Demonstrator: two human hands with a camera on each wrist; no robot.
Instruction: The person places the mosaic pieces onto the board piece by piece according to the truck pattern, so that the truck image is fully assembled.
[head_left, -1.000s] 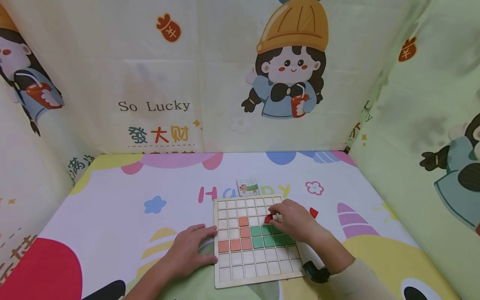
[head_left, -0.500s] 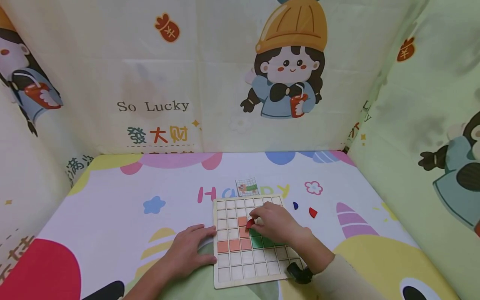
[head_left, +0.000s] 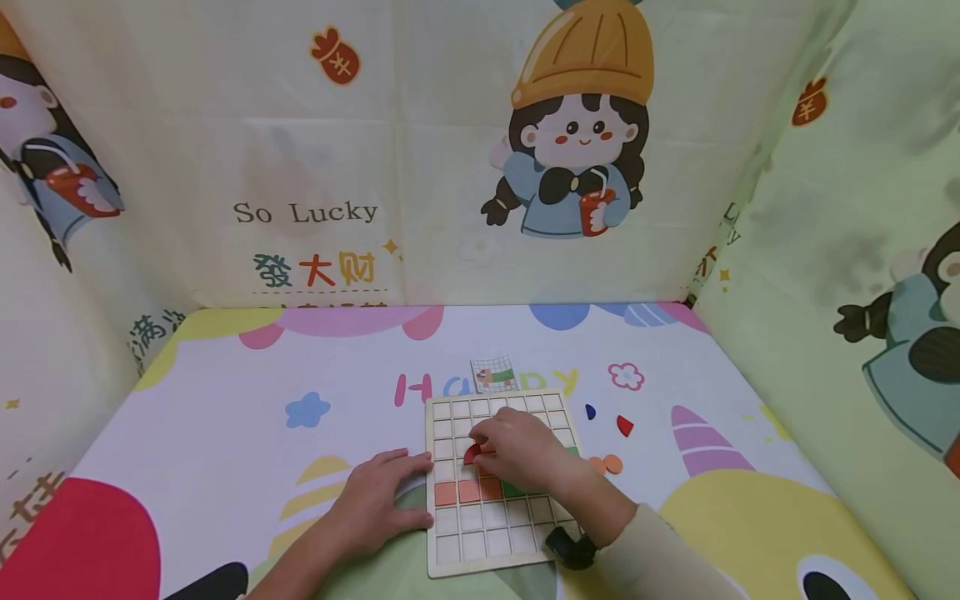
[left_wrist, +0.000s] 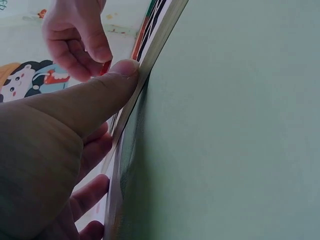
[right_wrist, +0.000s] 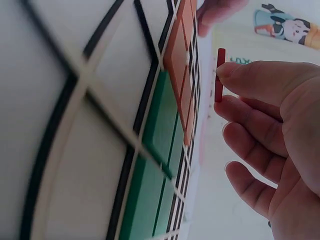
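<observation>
My right hand [head_left: 517, 450] pinches a small flat red piece [head_left: 471, 454] with a curved edge over the left part of the wooden grid board [head_left: 472, 546]. The right wrist view shows the red piece [right_wrist: 220, 55] edge-on between thumb and index finger, raised off the board face. Salmon-orange square tiles [head_left: 446, 494] and green tiles [right_wrist: 155, 145] fill some cells of the grid; the right hand covers part of them in the head view. My left hand [head_left: 382, 504] rests at the board's left edge, its thumb [left_wrist: 107, 85] and fingertips touching the side.
A small picture card [head_left: 494, 375] with a gridded pattern lies behind the board. To the right of the board are a dark blue half-round piece [head_left: 590, 412], a red wedge piece [head_left: 625, 426] and orange discs [head_left: 612, 464]. A printed cloth wall [head_left: 435, 167] stands behind the table.
The right hand has moved left across the board with the red piece, from above the green tiles to the salmon-orange ones. The pieces right of the board have come into view. The left hand stays put.
</observation>
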